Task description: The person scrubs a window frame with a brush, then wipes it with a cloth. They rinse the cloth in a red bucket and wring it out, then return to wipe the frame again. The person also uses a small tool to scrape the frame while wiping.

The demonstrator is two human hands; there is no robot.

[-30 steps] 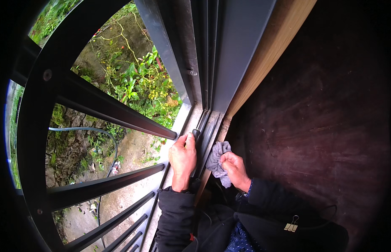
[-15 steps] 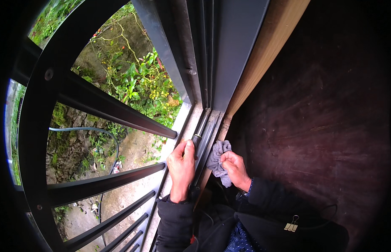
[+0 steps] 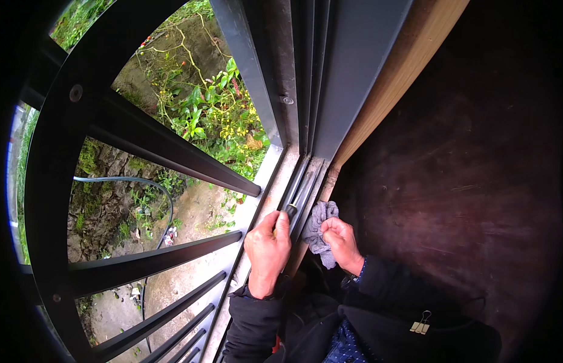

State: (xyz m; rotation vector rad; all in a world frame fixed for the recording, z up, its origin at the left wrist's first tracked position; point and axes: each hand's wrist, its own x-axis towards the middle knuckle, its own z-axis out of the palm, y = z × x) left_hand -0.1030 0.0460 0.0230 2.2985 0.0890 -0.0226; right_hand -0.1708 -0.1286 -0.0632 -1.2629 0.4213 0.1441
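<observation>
My left hand (image 3: 268, 247) is closed around the dark handle of what looks like a screwdriver (image 3: 291, 209), over the window's sill track (image 3: 308, 181). The tool's thin shaft points away from me along the grooves; its tip is hard to make out. Just to the right, my right hand (image 3: 342, 243) grips a crumpled grey cloth (image 3: 320, 225) between thumb and fingers. The cloth hangs beside the inner edge of the track.
Black metal bars (image 3: 166, 257) of a window grille fan out on the left. Behind them are green plants (image 3: 202, 115) and a hose (image 3: 133, 179). A dark window frame (image 3: 354, 66) and wooden trim (image 3: 408, 66) rise ahead. At right is a dark reddish-brown surface (image 3: 463, 181).
My left hand has drawn slightly back toward me with the tool, and more of the shaft shows in the track. The right hand keeps its hold on the cloth. The view has shifted slightly.
</observation>
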